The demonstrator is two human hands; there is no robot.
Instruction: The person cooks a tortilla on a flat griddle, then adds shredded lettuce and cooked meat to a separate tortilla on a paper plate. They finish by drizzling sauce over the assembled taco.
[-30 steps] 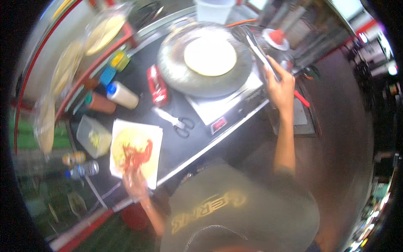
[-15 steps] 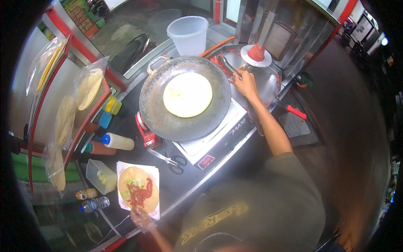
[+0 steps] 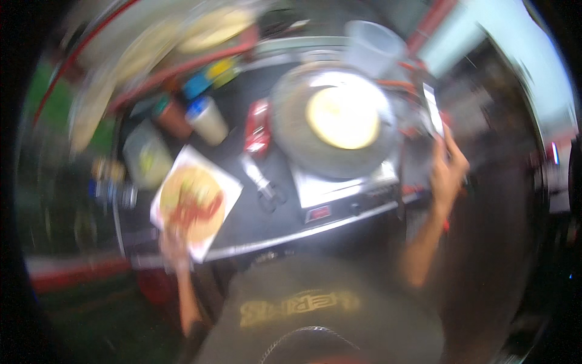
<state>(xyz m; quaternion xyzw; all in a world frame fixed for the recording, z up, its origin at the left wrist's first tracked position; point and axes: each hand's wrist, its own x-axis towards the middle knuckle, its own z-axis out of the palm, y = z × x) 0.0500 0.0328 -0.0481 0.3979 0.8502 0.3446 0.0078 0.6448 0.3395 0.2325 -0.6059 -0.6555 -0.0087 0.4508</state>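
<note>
My right hand is closed around the handle of metal tongs, raised to the right of the dark round pan. A pale round flatbread lies in that pan, on a gas stove. At the lower left, my left hand, in a clear plastic glove, is at the near edge of another flatbread topped with red meat strips and pale green shreds. White paper lies under it. Blur hides the left fingers.
Scissors and a red device lie left of the stove. Squeeze bottles and a clear tub stand near the flatbread. A translucent bucket stands behind the pan. Bagged flatbreads are at upper left.
The view has swung, shifting the pan and stove rightward. My right hand has brought the tongs up from the meat tray. My left hand remains at the topped flatbread's near edge.
</note>
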